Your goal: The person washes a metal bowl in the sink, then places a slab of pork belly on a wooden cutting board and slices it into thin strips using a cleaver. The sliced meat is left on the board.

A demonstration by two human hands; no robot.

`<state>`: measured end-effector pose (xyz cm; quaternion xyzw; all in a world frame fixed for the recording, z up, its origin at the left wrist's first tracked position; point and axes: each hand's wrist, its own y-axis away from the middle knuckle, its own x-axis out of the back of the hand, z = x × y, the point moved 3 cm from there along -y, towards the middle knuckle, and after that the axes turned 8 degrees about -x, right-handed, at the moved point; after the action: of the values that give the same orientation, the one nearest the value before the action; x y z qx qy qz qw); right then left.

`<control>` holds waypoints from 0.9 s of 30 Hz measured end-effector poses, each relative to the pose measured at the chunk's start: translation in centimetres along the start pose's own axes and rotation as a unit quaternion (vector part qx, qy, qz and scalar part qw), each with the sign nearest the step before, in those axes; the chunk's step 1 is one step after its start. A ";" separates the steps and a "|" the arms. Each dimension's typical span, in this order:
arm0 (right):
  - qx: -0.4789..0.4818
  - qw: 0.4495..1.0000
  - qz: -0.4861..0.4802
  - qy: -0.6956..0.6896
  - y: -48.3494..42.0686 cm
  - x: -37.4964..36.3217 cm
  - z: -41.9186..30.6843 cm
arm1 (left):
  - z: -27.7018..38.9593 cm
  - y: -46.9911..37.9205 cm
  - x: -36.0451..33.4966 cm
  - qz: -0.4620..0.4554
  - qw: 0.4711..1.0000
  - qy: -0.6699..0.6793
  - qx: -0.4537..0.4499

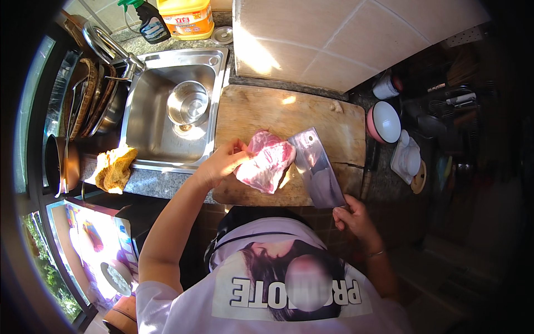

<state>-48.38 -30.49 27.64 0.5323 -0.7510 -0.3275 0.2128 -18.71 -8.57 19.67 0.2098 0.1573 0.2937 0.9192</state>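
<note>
A piece of raw meat [269,160], pink with pale fat, lies on a worn wooden cutting board [250,106]. My left hand [225,160] grips its left edge between thumb and fingers. My right hand [354,217] is closed around the handle of a cleaver [319,171], and the fingers hide most of that handle. The broad steel blade slants over the board to the right of the meat, its upper left part close to the meat's right side. Whether blade and meat touch, I cannot tell.
Left of the board is a stainless steel sink [144,137] holding a metal pot [187,102], under a faucet [125,58]. A yellow cloth [114,169] lies on the counter's front edge. A pink-and-white bowl [384,122] stands right of the board, and a ginger-like piece [336,107] sits near its far corner.
</note>
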 end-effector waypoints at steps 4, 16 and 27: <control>0.019 1.000 0.015 -0.002 0.6 0.1 -0.4 | 1.2 0.3 -1.0 0.004 0.994 -0.098 -0.044; 0.094 0.993 0.031 -0.062 0.8 0.2 0.4 | 3.4 -0.8 -1.7 -0.161 0.979 0.072 -0.107; 0.112 0.992 0.038 -0.033 0.7 -1.2 -1.0 | 6.2 -0.3 -2.7 0.175 0.738 -0.510 -0.405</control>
<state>-47.72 -29.44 28.88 0.5125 -0.8094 -0.2505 0.1396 -18.13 -12.21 25.35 -0.0395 -0.5085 0.3342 0.7926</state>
